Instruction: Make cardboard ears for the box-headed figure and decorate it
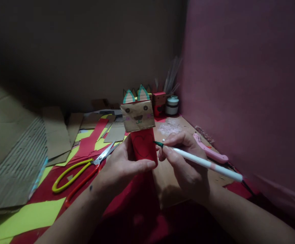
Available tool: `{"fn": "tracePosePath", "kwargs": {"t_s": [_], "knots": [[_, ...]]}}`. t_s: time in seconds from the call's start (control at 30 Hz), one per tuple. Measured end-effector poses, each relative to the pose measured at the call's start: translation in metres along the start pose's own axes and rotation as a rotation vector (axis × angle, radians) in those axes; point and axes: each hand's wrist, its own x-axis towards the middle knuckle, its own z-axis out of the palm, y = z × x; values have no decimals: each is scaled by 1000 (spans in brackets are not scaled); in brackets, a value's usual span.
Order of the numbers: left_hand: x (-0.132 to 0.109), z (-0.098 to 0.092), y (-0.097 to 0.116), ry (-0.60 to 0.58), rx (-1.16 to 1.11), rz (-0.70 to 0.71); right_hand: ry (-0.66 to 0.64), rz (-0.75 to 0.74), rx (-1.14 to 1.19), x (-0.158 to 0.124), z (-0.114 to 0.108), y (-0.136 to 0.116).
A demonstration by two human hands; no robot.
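Note:
My left hand (123, 167) is closed around the red body of a cardboard cat figure (141, 130), holding it upright. The figure has a brown cardboard head with a drawn face and two green-edged ears; a heart outline is drawn on the red body. My right hand (185, 162) pinches a white marker pen (208, 164) with a green tip. The tip touches or nearly touches the right edge of the red body.
Scissors (86, 169) with yellow and red handles lie to the left on red and yellow paper sheets (30, 213). Corrugated cardboard pieces (15, 159) are piled at far left. A pink cutter (210, 152) lies right. A small red box (159, 101) and a jar (172, 105) stand behind, by a pink wall.

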Motion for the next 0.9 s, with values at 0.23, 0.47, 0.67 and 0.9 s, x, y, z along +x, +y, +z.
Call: {"fn": "tracePosePath", "kwargs": {"t_s": [0.23, 0.47, 0.67, 0.9], "knots": [[1, -3, -4, -46, 11, 66, 16, -20, 33, -1, 3, 0], [0, -2, -3, -33, -14, 58, -3, -20, 61, 0, 4, -1], [0, -2, -4, -10, -20, 62, -6, -31, 21, 0, 0, -1], [1, -2, -3, -79, -19, 86, 19, -25, 110, 0, 5, -2]]}}
